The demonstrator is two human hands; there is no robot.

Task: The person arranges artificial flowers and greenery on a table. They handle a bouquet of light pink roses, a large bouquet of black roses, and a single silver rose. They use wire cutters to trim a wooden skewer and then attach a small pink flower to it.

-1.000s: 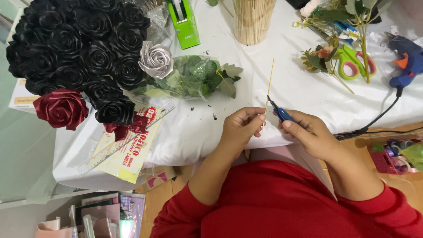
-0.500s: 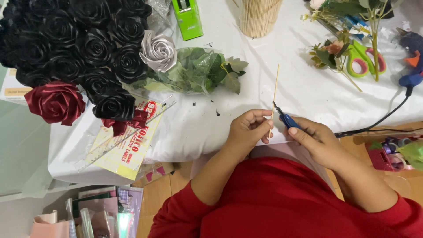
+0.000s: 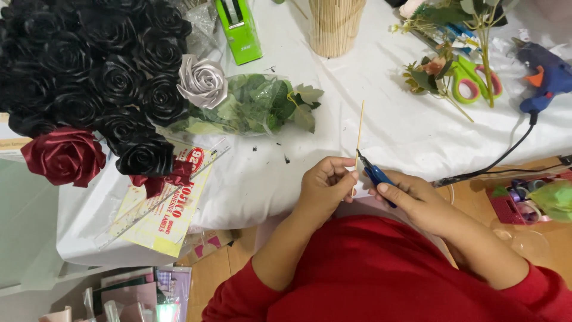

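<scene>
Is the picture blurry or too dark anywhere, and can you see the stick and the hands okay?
In the head view the light is bright and even, with only soft shadows in the folds of the white cloth. The thin stick, left hand and right hand look sharp. The black roses are so dark that their petals partly merge. The bag of leaves has a little shine.
</scene>
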